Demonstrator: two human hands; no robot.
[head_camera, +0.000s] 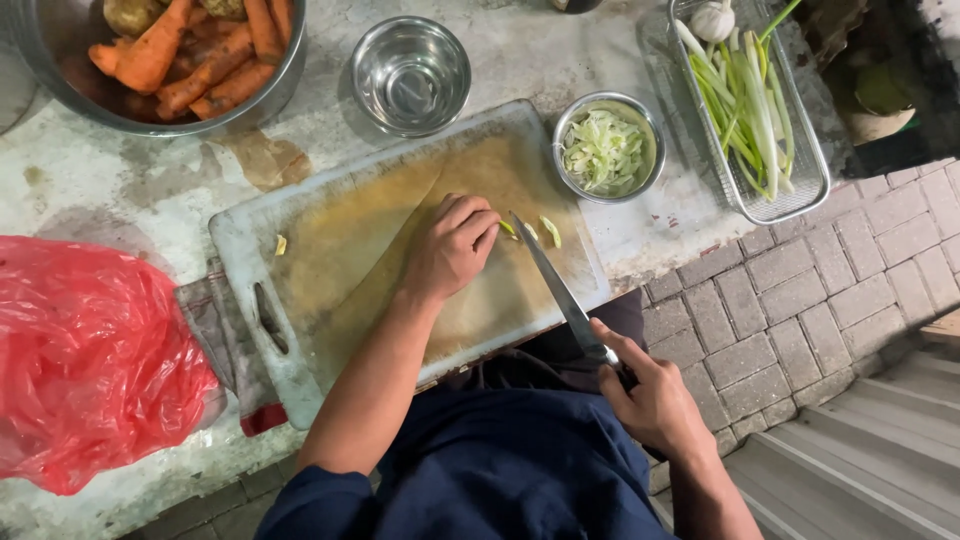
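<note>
Worn, stained tabletop (120, 190) over brick paving; scallion work on a white cutting board (330, 240).

Your left hand (452, 248) is curled, its grip clenched over a small green scallion piece (509, 229) at the board's far right; more cut bits (550, 231) lie just beside. Your right hand (655, 400) has its grip wrapped around the knife (560, 290) handle, tip at the scallion. Judgement: scallion is light, soft, slippery when cut; pin it with tucked fingertips. Small bowl of slices (606, 150) sits just beyond.
</note>
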